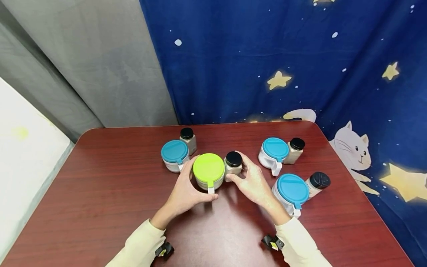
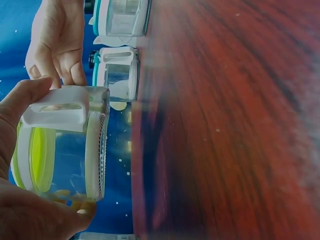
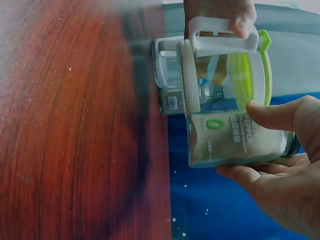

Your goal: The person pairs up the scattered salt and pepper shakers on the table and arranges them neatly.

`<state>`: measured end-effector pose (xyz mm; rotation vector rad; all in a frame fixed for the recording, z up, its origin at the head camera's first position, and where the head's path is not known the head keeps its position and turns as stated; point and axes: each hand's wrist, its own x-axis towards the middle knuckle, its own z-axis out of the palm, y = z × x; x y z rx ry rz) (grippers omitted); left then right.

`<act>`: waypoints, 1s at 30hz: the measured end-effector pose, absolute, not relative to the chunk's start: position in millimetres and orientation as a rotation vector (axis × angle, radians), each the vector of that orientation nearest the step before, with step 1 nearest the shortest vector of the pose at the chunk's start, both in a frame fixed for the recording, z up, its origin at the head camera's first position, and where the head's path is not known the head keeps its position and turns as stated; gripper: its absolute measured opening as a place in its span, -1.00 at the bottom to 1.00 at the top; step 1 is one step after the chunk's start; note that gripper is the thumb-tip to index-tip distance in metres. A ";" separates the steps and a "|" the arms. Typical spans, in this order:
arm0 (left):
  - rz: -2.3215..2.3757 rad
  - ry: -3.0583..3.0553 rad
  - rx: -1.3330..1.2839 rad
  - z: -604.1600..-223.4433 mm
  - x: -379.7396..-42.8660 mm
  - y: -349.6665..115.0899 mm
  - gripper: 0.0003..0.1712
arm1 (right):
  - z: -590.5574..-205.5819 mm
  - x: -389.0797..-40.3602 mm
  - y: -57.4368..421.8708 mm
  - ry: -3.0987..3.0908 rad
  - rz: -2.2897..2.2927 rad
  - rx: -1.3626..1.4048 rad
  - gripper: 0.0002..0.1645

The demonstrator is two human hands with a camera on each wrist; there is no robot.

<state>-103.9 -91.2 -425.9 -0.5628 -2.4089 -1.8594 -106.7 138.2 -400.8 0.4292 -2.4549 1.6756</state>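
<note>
My left hand [image 1: 186, 191] curls round a clear jar with a lime-green lid [image 1: 208, 167], its thumb at the white handle [image 2: 60, 107]. Pressed up beside it on the right is a squarish glass seasoning bottle with a black cap [image 1: 233, 159], which my right hand [image 1: 251, 181] grips between thumb and fingers. The bottle holds pale contents and bears a printed label with a green mark [image 3: 215, 124]. Both containers are upright, side by side, with their bases raised above the tabletop in the wrist views.
A blue-lidded jar [image 1: 175, 151] and a black-capped bottle [image 1: 188, 138] stand behind, to the left. Two more such pairs stand on the right, blue-lidded jars [image 1: 274, 149] beside black-capped bottles [image 1: 295, 148]. Curtains hang behind the brown table [image 1: 100, 207].
</note>
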 end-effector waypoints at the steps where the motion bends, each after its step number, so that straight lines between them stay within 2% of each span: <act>1: -1.872 -2.403 -0.560 -426.0 -105.4 -89.9 0.36 | -401.8 -107.8 138.4 -2.458 1.669 0.422 -0.22; 12: -1.897 -2.385 -0.550 -427.2 -125.9 -75.9 0.35 | -405.9 -120.3 136.5 -2.577 1.370 0.203 -0.14; 30: -1.860 -2.500 -0.486 -434.8 -157.3 -56.2 0.33 | -412.3 -147.7 142.1 -2.555 1.423 0.011 -0.18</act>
